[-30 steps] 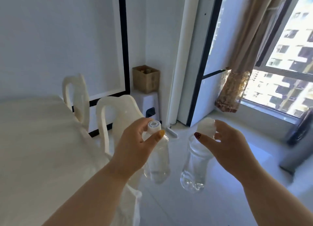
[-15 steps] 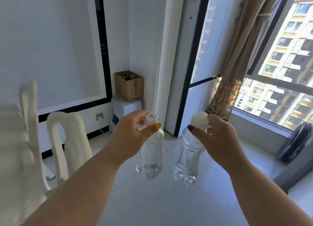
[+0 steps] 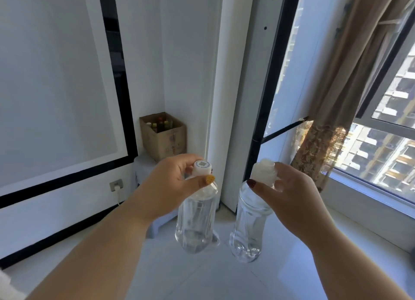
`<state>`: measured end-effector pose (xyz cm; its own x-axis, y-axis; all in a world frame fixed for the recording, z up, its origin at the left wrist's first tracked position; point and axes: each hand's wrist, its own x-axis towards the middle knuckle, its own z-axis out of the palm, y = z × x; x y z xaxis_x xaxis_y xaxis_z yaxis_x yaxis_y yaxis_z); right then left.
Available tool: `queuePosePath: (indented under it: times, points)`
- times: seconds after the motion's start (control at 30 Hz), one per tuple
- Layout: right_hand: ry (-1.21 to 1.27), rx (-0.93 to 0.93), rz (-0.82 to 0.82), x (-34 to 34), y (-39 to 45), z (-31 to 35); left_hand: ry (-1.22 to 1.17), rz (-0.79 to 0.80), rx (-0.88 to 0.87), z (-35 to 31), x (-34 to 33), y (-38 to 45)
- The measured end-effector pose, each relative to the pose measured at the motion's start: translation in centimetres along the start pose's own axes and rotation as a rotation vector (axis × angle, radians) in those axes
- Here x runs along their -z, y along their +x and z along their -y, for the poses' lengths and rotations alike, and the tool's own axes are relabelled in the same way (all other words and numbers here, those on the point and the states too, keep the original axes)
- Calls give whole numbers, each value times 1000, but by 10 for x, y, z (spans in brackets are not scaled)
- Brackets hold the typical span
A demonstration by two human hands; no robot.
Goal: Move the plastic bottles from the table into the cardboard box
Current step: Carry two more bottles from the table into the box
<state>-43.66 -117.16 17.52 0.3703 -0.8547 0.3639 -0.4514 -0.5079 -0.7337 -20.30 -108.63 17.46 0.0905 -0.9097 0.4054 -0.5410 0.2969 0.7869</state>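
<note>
My left hand pinches the white cap of a clear plastic bottle, which hangs upright below the fingers. My right hand grips the neck of a second clear plastic bottle with a white cap, also hanging upright. Both bottles are in the air over the floor, side by side and apart. The open cardboard box stands on a white stool in the corner beyond my left hand. Several bottle tops show inside it.
A white wall with a black-framed panel fills the left. A wall socket with a plug sits low beside the stool. A tied brown curtain and a large window with a low sill are on the right. Pale floor tiles lie below.
The view has turned right and come closer to the corner. The table and white chairs have left the view, and the cardboard box looks larger. Both hands still hold their bottles.
</note>
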Motion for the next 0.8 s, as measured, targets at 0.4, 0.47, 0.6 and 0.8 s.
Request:
queuePosePath:
  times: [0.4,0.47,0.6,0.8]
  points:
    - [112,109,219,-104,305,-62,179,-356,231,137,59,201]
    - [131,134,237,-126,353,-61,218,-419,254,160,72,232]
    - [139,178,255,-174,428,-60,261,-507,273,206,101,284]
    - [123,169,217,-268,541,-60,255,-587,269,300,168,369]
